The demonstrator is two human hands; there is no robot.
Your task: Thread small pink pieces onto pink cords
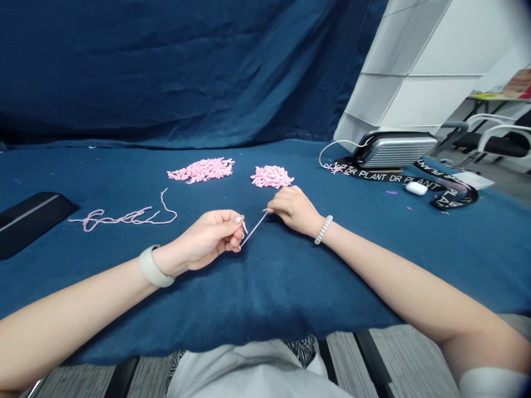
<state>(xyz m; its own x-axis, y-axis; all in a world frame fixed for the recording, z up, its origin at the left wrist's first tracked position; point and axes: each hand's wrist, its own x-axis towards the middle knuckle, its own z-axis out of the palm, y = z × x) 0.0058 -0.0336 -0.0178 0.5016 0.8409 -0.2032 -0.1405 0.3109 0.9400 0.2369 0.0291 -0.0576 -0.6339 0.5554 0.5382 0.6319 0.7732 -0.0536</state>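
A short pink yarn strand (254, 229) is stretched taut between my two hands above the blue cloth. My left hand (211, 239) pinches its lower end with fingers closed. My right hand (294, 208) pinches its upper end, fingers curled. Just beyond my right hand lies a small pile of pink yarn pieces (272, 176). A second, wider pile (201, 169) lies further left. Several long loose pink yarn strands (124, 217) lie on the cloth to the left of my left hand.
The blue cloth (378, 239) covers the table and hangs as a backdrop. A black flat case (20, 220) lies at the left edge. At back right sit a silver case (393, 149), a black lettered lanyard (407, 180) and a white earbud case (415, 188).
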